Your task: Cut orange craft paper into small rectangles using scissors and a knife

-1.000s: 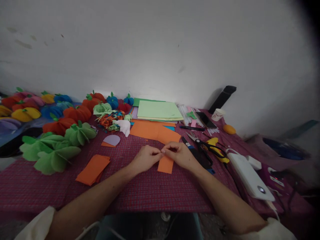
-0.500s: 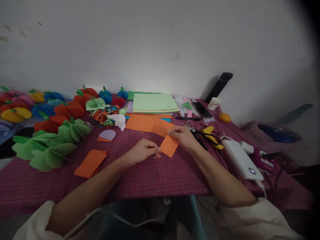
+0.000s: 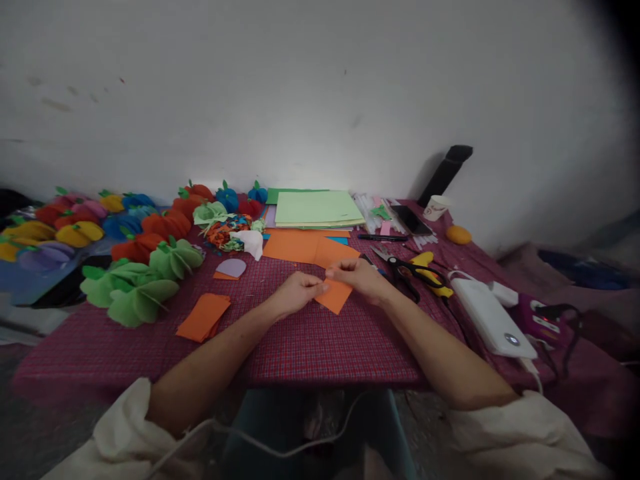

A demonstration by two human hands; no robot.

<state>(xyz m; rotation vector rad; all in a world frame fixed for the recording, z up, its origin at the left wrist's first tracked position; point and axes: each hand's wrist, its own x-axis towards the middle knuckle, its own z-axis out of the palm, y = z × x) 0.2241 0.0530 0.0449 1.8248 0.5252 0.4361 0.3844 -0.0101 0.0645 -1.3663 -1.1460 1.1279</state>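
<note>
- Brought left hand (image 3: 296, 293) closer to right hand (image 3: 363, 277) than half a second ago, fingertips now near each other at the far end of small orange paper piece (image 3: 336, 299).
- Pinched left thumb and finger on the paper's upper-left side; could not tell exactly how the hidden fingers sat.
- Clamped right thumb and fingers on the paper's far edge.
- Held paper piece between both hands over the plaid tablecloth (image 3: 320, 357), near corner pointing toward the body.
- Saw creased orange strip (image 3: 293, 247) just beyond the hands, partly behind the right one.
- Noted stack of orange paper pieces (image 3: 203, 317) left of left hand, lilac rounded cutout (image 3: 231, 267) farther back.
- Saw shredded paper pile (image 3: 220, 235) beside green paper pumpkins (image 3: 143, 293), with red-orange paper pumpkins (image 3: 167, 225) behind.
- Logged pale green paper stack (image 3: 317, 208) by the wall, black pen (image 3: 383, 237) to its right.
- Found black-handled scissors (image 3: 407, 268) right of right hand, apart from it, lying by a yellow tool (image 3: 426, 259), type unclear.
- Marked white power bank (image 3: 490, 317), smartphone (image 3: 409, 219), paper cup (image 3: 436, 208) and orange fruit (image 3: 459, 235) farther right.
</note>
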